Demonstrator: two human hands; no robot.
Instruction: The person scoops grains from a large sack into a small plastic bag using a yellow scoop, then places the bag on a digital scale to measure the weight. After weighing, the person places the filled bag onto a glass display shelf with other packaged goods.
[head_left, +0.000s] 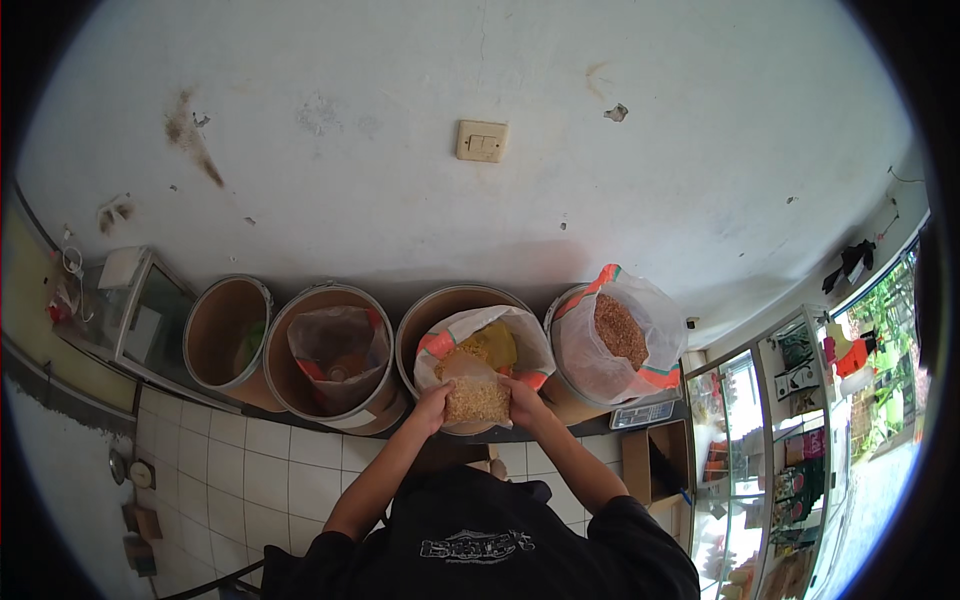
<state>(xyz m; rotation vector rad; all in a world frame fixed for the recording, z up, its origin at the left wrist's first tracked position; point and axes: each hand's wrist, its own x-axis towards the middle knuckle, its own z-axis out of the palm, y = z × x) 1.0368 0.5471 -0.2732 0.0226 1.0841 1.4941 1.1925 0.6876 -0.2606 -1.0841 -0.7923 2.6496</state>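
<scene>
Between my two hands hangs a clear plastic bag of pale yellow grain (478, 400). My left hand (433, 405) grips its left side, and my right hand (523, 399) grips its right side. The bag is held over the near rim of a fibre drum (411, 330). In that drum stands a white woven sack (529, 330) with orange bands, its mouth spread wide. Loose yellow grain (472, 349) shows inside the sack, along with a yellowish scoop-like thing (498, 342) that is partly hidden.
To the right, another drum carries an open sack (660, 330) of reddish-brown grain (620, 330). Leftward are a drum with a nearly emptied sack (330, 341) and a smaller drum (214, 330). A digital scale (641, 415), a cardboard box (637, 465) and glass shelving (750, 450) stand at right.
</scene>
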